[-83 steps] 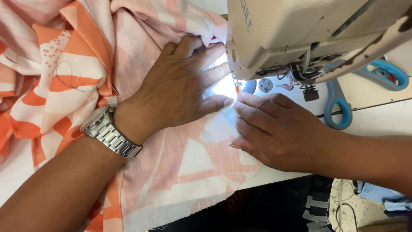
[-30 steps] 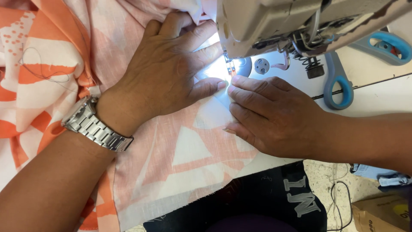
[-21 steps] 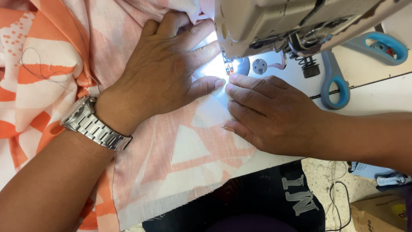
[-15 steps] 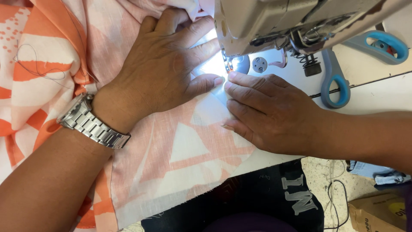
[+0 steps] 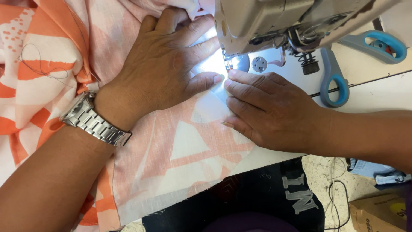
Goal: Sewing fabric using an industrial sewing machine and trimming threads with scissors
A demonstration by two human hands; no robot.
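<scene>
From the head camera we see our left hand (image 5: pixel 165 68) and right hand (image 5: pixel 268 111) lying flat, fingers stretched and grasping nothing, pressing the orange and white cloth (image 5: pixel 180 150) on the table (image 5: pixel 377 92) under the sewing machine (image 5: pixel 274 21), blue scissors (image 5: pixel 343 64) nearby.

Blue-handled scissors (image 5: pixel 339 81) on the white table (image 5: pixel 386 92), cardboard box (image 5: pixel 380 212) on the floor

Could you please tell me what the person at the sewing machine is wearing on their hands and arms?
Both forearms are bare, with no sleeves showing. The left hand has a silver metal watch with a link band on its wrist. The right hand shows no watch or bracelet. Neither hand wears gloves, and no rings are visible on the fingers.
</scene>
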